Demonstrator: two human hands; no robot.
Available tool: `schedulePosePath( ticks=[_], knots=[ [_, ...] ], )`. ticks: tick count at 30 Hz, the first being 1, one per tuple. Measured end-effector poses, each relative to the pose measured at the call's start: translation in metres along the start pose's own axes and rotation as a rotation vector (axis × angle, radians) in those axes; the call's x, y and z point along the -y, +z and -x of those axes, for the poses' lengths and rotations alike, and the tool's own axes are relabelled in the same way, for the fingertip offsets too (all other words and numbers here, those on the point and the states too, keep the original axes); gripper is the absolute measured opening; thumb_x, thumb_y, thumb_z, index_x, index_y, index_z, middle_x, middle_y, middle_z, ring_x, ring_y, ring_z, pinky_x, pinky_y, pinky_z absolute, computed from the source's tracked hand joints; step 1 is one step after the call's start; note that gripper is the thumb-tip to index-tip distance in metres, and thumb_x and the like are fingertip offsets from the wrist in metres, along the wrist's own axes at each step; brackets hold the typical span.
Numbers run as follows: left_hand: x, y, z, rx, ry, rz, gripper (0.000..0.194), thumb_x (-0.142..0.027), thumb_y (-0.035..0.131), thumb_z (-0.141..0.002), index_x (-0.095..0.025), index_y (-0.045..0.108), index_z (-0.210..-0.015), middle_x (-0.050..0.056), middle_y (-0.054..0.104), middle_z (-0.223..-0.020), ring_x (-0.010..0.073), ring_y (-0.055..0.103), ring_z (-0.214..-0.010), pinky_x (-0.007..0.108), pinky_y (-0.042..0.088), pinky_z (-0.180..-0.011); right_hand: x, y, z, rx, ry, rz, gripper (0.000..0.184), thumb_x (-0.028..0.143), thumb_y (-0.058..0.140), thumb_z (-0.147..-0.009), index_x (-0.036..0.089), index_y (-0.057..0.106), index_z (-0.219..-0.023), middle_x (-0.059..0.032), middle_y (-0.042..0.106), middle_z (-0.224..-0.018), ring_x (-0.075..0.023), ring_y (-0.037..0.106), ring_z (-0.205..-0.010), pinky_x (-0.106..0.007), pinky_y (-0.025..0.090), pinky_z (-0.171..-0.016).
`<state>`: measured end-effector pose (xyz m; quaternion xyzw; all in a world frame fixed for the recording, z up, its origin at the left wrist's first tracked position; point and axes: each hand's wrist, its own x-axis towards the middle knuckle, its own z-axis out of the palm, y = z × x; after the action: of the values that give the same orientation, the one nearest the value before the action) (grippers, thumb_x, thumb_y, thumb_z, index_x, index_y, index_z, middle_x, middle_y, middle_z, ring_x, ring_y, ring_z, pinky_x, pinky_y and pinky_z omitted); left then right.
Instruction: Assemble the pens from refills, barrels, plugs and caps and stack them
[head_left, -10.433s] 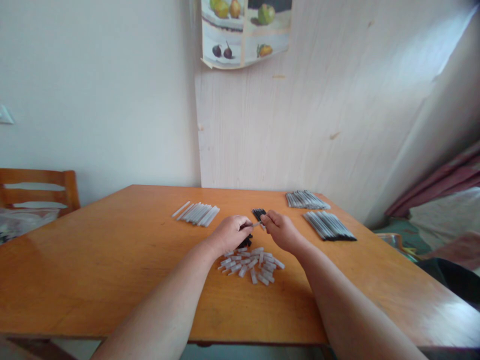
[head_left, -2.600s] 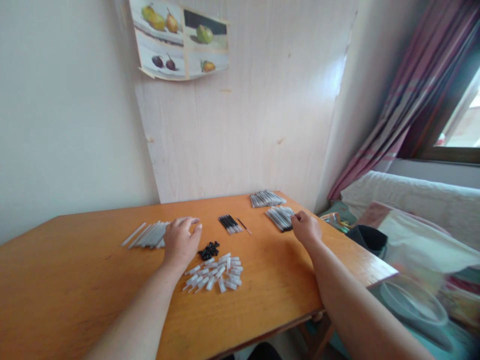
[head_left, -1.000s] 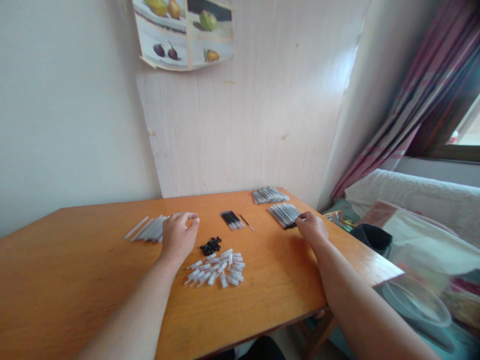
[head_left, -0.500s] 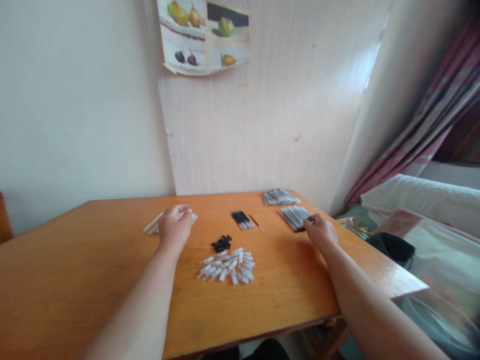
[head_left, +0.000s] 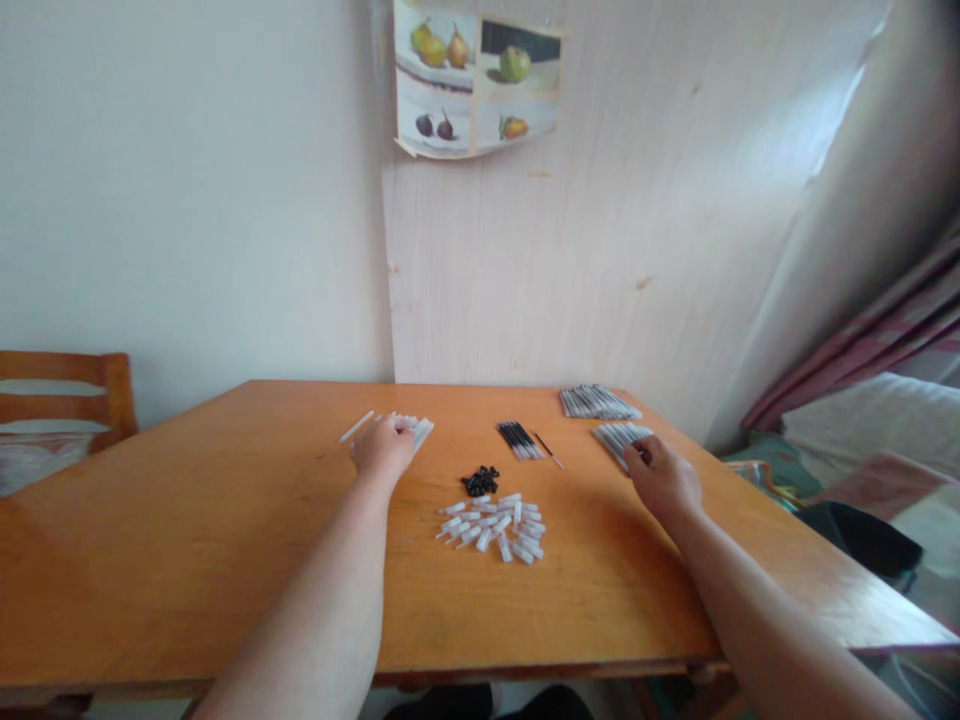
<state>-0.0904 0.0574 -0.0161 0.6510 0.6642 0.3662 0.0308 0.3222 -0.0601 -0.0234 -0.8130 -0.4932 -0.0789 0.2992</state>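
Note:
My left hand [head_left: 385, 450] is over the white plastic tubes [head_left: 421, 432] on the left of the table, its fingers closed down among them. It seems to grip a tube, though the fingertips are partly hidden. My right hand [head_left: 666, 475] touches the near right end of a row of grey-white pens [head_left: 616, 440]. Its thumb and fingers are pinched together, and I cannot make out what is between them. Between my hands lie a pile of small black caps [head_left: 480, 481] and a spread of short white tipped pieces [head_left: 491, 526].
Thin black-and-clear refills [head_left: 517, 441] lie side by side at mid-table, with a single one [head_left: 547, 448] apart. Another pile of grey pens [head_left: 598, 402] is at the back right. A wooden chair [head_left: 116, 400] stands left; a black container [head_left: 859, 540] is beyond the right edge.
The view has turned left, bringing the chair in. My left hand has lowered onto the white tubes. My right hand stays by the pen row, its fingers slightly shifted.

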Motion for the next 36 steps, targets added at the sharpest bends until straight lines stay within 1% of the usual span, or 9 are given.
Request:
schedulePosePath(
  ticks=[2, 5, 8, 11, 17, 20, 23, 28, 36],
  knots=[
    [-0.004, -0.002, 0.003, 0.032, -0.071, -0.121, 0.024, -0.036, 0.052, -0.078, -0.024, 0.072, -0.086, 0.012, 0.072, -0.09, 0.0323, 0.065, -0.087, 0.045, 0.045, -0.07, 0.008, 0.002, 0.005, -0.011, -0.058, -0.012, 0.033, 0.048, 0.045, -0.088, 0.022, 0.065, -0.092, -0.0047, 0.066, -0.078, -0.0184, 0.057, -0.071, -0.026, 0.03, -0.057],
    [-0.009, -0.003, 0.006, 0.06, -0.053, -0.196, 0.025, -0.034, 0.051, -0.08, -0.024, 0.072, -0.087, 0.009, 0.071, -0.09, 0.0301, 0.063, -0.094, 0.043, 0.042, -0.075, 0.021, 0.004, 0.012, -0.014, -0.141, -0.057, 0.03, 0.047, 0.046, -0.087, 0.022, 0.064, -0.088, -0.003, 0.065, -0.074, -0.0176, 0.056, -0.069, -0.025, 0.029, -0.056],
    [-0.011, -0.002, 0.008, 0.085, -0.074, -0.227, 0.018, -0.035, 0.056, -0.076, -0.026, 0.072, -0.078, 0.009, 0.071, -0.089, 0.03, 0.063, -0.09, 0.043, 0.043, -0.077, 0.036, 0.005, 0.014, -0.019, -0.213, -0.136, 0.029, 0.046, 0.046, -0.086, 0.022, 0.063, -0.086, -0.0018, 0.064, -0.07, -0.0172, 0.056, -0.066, -0.025, 0.03, -0.056],
    [-0.013, -0.001, 0.009, 0.109, -0.087, -0.276, 0.017, -0.034, 0.056, -0.075, -0.026, 0.072, -0.077, 0.012, 0.07, -0.091, 0.0318, 0.061, -0.091, 0.047, 0.041, -0.08, 0.057, 0.001, 0.013, -0.027, -0.275, -0.216, 0.027, 0.044, 0.046, -0.086, 0.022, 0.063, -0.084, -0.0017, 0.064, -0.068, -0.0171, 0.055, -0.063, -0.026, 0.031, -0.058],
    [-0.016, 0.002, 0.012, 0.131, -0.07, -0.341, 0.017, -0.028, 0.058, -0.073, -0.024, 0.072, -0.081, 0.014, 0.071, -0.093, 0.0331, 0.059, -0.097, 0.049, 0.037, -0.085, 0.107, -0.011, 0.003, -0.045, -0.308, -0.346, 0.028, 0.045, 0.048, -0.084, 0.021, 0.061, -0.078, -0.0002, 0.06, -0.063, -0.0153, 0.052, -0.06, -0.025, 0.032, -0.057],
    [-0.016, 0.005, 0.013, 0.132, -0.041, -0.363, 0.017, -0.027, 0.057, -0.074, -0.024, 0.072, -0.082, 0.014, 0.071, -0.096, 0.0338, 0.058, -0.1, 0.05, 0.035, -0.086, 0.124, -0.005, 0.0, -0.048, -0.307, -0.4, 0.031, 0.046, 0.047, -0.084, 0.019, 0.062, -0.079, -0.0024, 0.062, -0.067, -0.0162, 0.053, -0.062, -0.026, 0.033, -0.059],
    [-0.016, 0.006, 0.014, 0.147, -0.046, -0.381, 0.017, -0.025, 0.058, -0.074, -0.024, 0.073, -0.082, 0.014, 0.071, -0.096, 0.0337, 0.056, -0.104, 0.049, 0.035, -0.087, 0.127, 0.013, 0.002, -0.041, -0.276, -0.456, 0.033, 0.047, 0.046, -0.084, 0.019, 0.063, -0.081, -0.0035, 0.063, -0.068, -0.0166, 0.054, -0.063, -0.025, 0.034, -0.059],
    [-0.019, 0.005, 0.015, 0.167, -0.062, -0.424, 0.018, -0.027, 0.059, -0.075, -0.022, 0.072, -0.086, 0.014, 0.07, -0.099, 0.0309, 0.054, -0.105, 0.047, 0.034, -0.089, 0.112, 0.04, 0.007, 0.005, -0.268, -0.424, 0.034, 0.048, 0.046, -0.084, 0.019, 0.063, -0.078, -0.0046, 0.065, -0.07, -0.018, 0.057, -0.065, -0.026, 0.034, -0.059],
    [-0.024, 0.005, 0.016, 0.227, -0.092, -0.431, 0.016, -0.032, 0.06, -0.078, -0.024, 0.071, -0.087, 0.013, 0.069, -0.102, 0.0304, 0.052, -0.109, 0.047, 0.029, -0.092, 0.1, 0.042, 0.004, 0.01, -0.282, -0.404, 0.035, 0.051, 0.047, -0.083, 0.02, 0.063, -0.077, -0.0027, 0.063, -0.066, -0.017, 0.056, -0.061, -0.025, 0.032, -0.057]
  ],
)
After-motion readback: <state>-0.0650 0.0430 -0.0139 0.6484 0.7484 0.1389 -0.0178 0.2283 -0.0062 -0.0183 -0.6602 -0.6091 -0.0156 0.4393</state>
